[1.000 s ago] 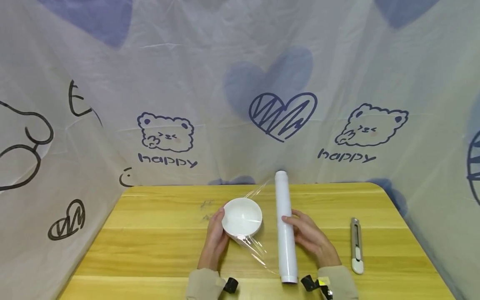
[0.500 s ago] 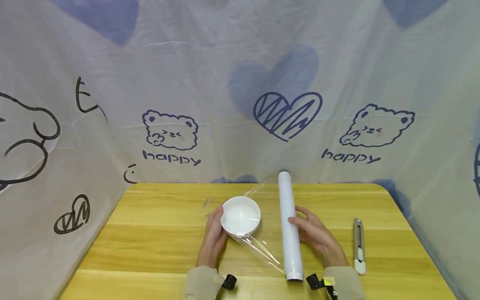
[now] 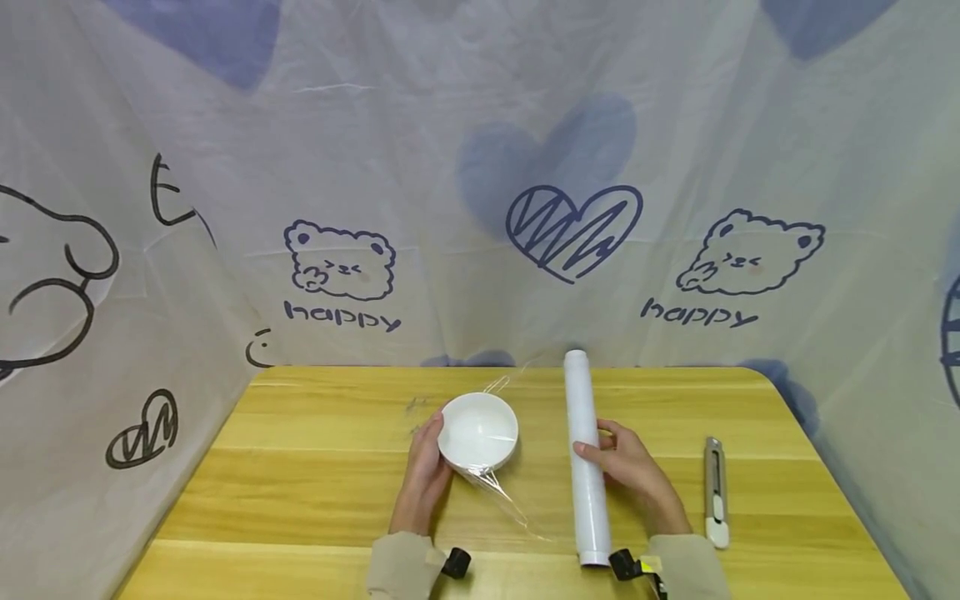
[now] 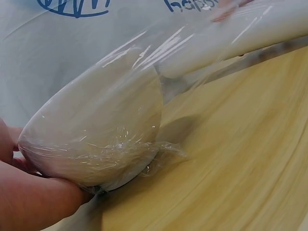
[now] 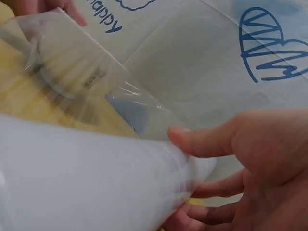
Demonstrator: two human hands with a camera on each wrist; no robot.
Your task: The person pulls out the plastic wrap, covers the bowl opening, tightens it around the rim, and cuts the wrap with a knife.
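My left hand (image 3: 426, 467) holds a white bowl (image 3: 477, 432) by its left side, thumb near the rim. Clear cling film covers the bowl; in the left wrist view it lies wrinkled against the bowl's side (image 4: 96, 125). From there the cling film (image 4: 168, 45) stretches across to a long white roll (image 3: 590, 512). My right hand (image 3: 633, 473) grips this cling film roll about its middle, thumb on the near face and fingers round the far side. The right wrist view shows the roll (image 5: 86, 178) close up, with the sheet running off toward the bowl.
A grey and white utility knife (image 3: 716, 492) lies on the wooden table (image 3: 300, 500), right of my right hand. A printed cloth (image 3: 450, 167) hangs behind the table and along both sides. The roll's far end reaches close to the table's back edge.
The cling film roll has moved a little to the right with my right hand, widening its gap from the bowl. My left hand still holds the bowl at nearly the same spot.
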